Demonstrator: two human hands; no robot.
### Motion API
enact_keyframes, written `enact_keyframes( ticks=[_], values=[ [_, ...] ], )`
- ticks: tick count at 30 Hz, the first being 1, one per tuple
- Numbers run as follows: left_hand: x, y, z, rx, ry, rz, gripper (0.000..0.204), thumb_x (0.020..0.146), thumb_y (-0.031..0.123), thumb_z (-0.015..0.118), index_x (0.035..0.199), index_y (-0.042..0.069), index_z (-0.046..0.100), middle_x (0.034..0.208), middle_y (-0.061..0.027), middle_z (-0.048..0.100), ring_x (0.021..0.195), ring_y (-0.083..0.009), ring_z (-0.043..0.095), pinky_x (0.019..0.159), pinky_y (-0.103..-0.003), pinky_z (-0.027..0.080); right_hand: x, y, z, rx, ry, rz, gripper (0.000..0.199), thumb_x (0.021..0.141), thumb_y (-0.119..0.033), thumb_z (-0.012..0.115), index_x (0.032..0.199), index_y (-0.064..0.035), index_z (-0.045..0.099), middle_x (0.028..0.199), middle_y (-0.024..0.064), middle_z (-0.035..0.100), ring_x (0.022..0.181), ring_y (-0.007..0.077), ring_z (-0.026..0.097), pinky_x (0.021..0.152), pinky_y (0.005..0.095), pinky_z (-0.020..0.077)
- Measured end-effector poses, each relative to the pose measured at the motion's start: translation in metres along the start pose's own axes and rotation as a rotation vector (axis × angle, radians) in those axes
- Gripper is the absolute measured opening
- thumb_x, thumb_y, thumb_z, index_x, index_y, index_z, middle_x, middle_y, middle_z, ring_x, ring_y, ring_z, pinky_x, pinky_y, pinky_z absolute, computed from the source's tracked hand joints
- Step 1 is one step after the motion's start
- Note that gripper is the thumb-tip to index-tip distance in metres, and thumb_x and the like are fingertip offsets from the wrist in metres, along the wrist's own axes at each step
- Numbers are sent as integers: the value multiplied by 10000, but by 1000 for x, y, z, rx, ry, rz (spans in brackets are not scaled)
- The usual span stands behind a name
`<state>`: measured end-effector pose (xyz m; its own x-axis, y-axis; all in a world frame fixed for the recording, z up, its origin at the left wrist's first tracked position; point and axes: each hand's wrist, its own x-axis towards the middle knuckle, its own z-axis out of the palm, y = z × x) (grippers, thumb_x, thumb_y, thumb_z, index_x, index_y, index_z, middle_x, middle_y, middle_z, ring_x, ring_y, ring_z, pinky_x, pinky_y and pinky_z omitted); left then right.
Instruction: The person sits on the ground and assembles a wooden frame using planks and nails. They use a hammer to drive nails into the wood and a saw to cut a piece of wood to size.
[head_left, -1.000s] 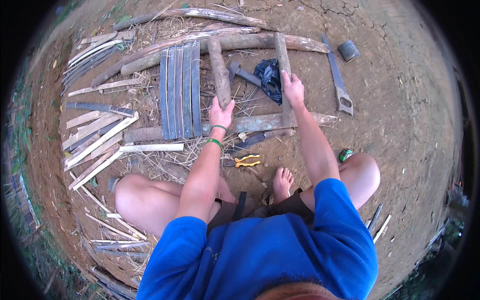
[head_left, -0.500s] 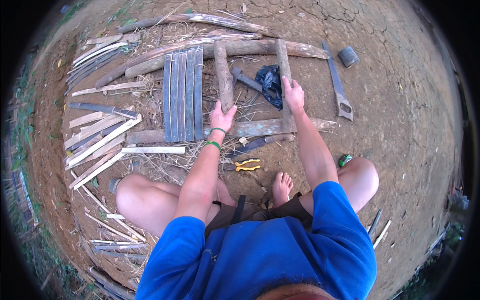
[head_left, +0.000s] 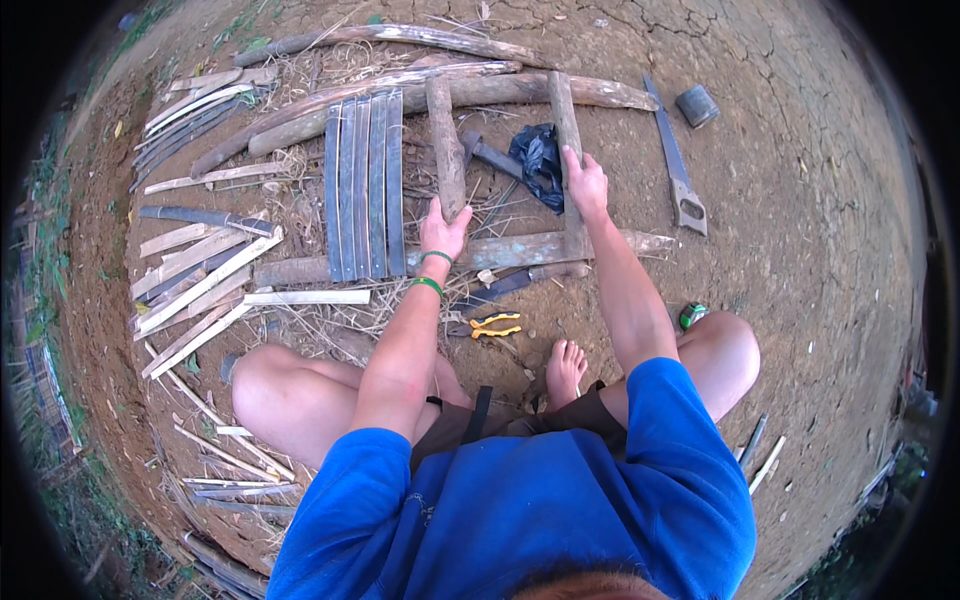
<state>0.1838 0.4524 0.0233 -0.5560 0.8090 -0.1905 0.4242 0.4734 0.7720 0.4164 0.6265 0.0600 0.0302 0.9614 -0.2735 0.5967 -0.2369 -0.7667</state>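
Observation:
My left hand (head_left: 444,232) is closed round the near end of a short wooden crosspiece (head_left: 444,140). With my right hand (head_left: 587,184) I grip a second wooden crosspiece (head_left: 564,110), about midway along it. Both pieces stretch between a thick far log (head_left: 520,90) and a near log (head_left: 510,250). Left of them, dark split bamboo slats (head_left: 365,185) lie side by side across the same logs. Between the two crosspieces are a hammer (head_left: 492,157), partly hidden, and a crumpled black plastic bag (head_left: 537,165).
A handsaw (head_left: 677,165) and a dark cylindrical can (head_left: 697,106) lie at right. Yellow-handled pliers (head_left: 488,325) and a dark blade (head_left: 497,290) are near my foot. Split bamboo strips (head_left: 205,280) are scattered at left. A green tape measure (head_left: 691,316) sits by my right knee.

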Motion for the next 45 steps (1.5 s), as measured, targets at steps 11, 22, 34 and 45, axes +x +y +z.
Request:
enact_keyframes(
  ticks=[11,22,34,45],
  values=[
    [9,-6,-10,57,-172,-43,760,880,495,720,1379,11,411,1247,-351,628,1183,-512,594,1029,-519,460,-12,-20,7,-375,381,-419,535,923,-540,648,1178,-71,689,1056,216,731,1011,401,700,900,482,549],
    [10,0,-7,14,-192,-53,808,861,494,740,1383,-18,397,1281,-332,619,1221,-501,579,1060,-499,444,-128,1,-27,-808,-1135,-991,241,916,-245,670,1081,-71,689,970,165,723,917,360,716,818,477,581],
    [18,-17,-3,-65,-98,81,720,873,452,775,1342,-32,521,1272,-268,636,1189,-385,615,1049,-427,446,-7,99,-339,-1130,-244,-69,355,893,-325,630,1189,-156,729,1108,199,738,1077,380,695,957,461,546],
    [13,-11,2,-91,-203,-57,805,928,489,727,1414,-99,470,1423,-245,544,1266,-330,545,1107,-412,396,-223,344,-266,-458,76,963,1020,900,-735,553,1656,-225,94,1682,279,63,1518,525,170,1215,576,282]
  ],
)
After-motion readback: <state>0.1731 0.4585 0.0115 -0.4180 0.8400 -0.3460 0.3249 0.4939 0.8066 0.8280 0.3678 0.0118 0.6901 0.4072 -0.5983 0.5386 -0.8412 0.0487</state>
